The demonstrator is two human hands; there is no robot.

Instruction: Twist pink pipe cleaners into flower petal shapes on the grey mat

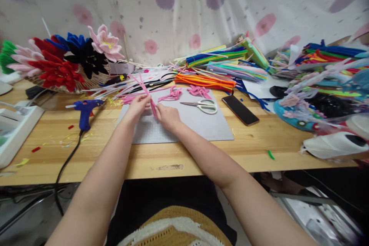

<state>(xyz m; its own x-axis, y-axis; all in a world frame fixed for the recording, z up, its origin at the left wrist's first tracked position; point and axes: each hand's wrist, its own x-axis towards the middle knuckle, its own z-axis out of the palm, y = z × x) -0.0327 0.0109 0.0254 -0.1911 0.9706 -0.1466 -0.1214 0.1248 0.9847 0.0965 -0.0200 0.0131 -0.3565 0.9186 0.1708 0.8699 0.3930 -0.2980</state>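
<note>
Pink pipe cleaners (153, 104) stand tilted between my two hands, over a grey cutting mat (184, 132). My left hand (140, 107) has its fingers closed round them, with long ends sticking up above it. From the other side, my right hand (168, 117) pinches the same bundle lower down. Two twisted pink pipe cleaner pieces (199, 92) lie on the back part of the mat. White-handled scissors (201, 105) rest beside them, to the right of my hands. Loose pink pipe cleaners lie partly hidden behind my left hand.
A blue glue gun (85, 113) with a trailing cord stands at left. Fuzzy flowers (62, 71) fill the back left. Orange pipe cleaners (206, 82) and other coloured bundles line the back. A phone (240, 110) and a white thread cone (331, 145) are at right.
</note>
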